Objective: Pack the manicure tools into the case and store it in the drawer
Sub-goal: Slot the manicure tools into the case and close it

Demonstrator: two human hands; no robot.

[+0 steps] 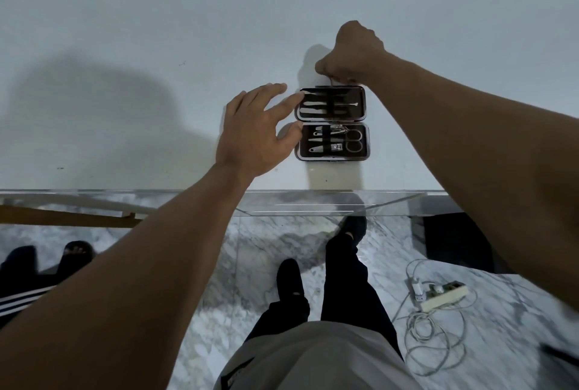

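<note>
While the case (332, 123) lies opened flat on the white bench (125, 45), near its front edge, both hands sit close around it. Its two halves lie one behind the other, and each holds metal tools under a dark strap: slim picks and files in the far half, clippers and scissors (353, 140) in the near half. The left hand (253, 136) hovers at the case's left side with its fingers (275, 89) spread wide and holding nothing; the forefinger tip reaches the far half's left corner, though I cannot tell whether it touches. The right hand (354, 51) is curled at the far edge of the case, fingers bunched narrow and pinching something small there; what it is cannot be made out. Below the bench edge are a marble floor (282, 242), the person's dark trousers and shoes, and a power strip (438, 294) with loose white cable.
</note>
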